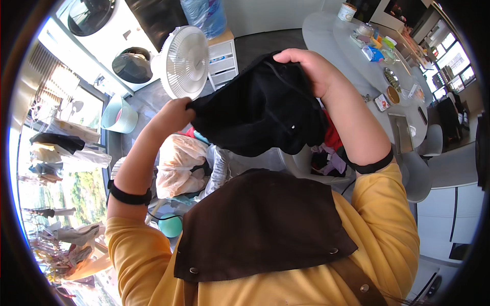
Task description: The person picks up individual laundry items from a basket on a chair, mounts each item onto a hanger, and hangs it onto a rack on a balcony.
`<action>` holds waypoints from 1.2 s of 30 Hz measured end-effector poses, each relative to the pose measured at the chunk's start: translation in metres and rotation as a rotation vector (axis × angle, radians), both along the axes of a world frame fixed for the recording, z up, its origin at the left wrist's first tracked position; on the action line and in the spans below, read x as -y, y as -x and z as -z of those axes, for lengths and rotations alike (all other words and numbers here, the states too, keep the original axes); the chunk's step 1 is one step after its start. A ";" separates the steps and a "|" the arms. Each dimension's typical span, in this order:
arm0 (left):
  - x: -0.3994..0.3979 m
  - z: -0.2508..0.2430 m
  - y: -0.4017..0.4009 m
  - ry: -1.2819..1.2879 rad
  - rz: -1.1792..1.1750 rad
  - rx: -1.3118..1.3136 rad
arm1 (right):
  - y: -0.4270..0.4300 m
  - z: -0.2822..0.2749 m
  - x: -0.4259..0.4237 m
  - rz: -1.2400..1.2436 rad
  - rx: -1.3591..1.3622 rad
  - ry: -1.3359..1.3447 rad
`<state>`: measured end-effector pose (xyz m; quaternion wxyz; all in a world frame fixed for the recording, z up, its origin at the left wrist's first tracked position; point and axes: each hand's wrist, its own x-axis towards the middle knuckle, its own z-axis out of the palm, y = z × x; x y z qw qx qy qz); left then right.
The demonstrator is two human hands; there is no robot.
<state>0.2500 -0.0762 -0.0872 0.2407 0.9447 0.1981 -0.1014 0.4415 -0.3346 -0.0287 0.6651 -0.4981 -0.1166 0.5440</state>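
Observation:
A black garment (256, 111) hangs stretched between my two hands in front of my chest. My left hand (174, 116) grips its edge at the left, fingers curled over the cloth. At the upper right, my right hand (310, 69) holds the other side, thumb on top and the fingers partly hidden by the fabric. Below the garment lies a pile of light peach-coloured clothing (180, 164). Behind it on the right, red and purple clothes (331, 153) rest on a light chair (296, 158).
A white fan (185, 63) stands just beyond my left hand. Front-loading machines (134, 65) and a pale blue basket (119, 114) are at the left. Clothes hang by the window (61, 143). A long grey table (363, 57) bearing several items stretches along the right.

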 end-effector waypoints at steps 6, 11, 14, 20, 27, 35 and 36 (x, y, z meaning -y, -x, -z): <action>0.024 0.001 -0.009 1.889 -0.317 0.609 | -0.019 0.052 0.008 -0.019 0.499 0.071; 0.103 -0.018 -0.043 2.075 -0.270 0.737 | -0.033 0.185 -0.005 -0.144 0.979 0.210; 0.121 -0.019 -0.043 2.366 0.068 0.360 | 0.027 0.179 -0.012 -0.015 0.707 -0.562; 0.133 -0.022 -0.042 2.250 0.189 0.309 | 0.055 0.241 -0.021 -0.251 0.370 -0.328; 0.126 -0.026 -0.016 1.899 0.092 0.504 | 0.043 0.188 -0.014 0.093 -0.470 -0.099; -0.019 0.060 -0.024 1.792 -0.338 0.727 | 0.065 0.061 0.015 0.075 -0.632 -0.511; 0.001 0.053 -0.035 1.611 -0.538 0.721 | 0.086 0.070 0.009 0.001 -0.468 -0.597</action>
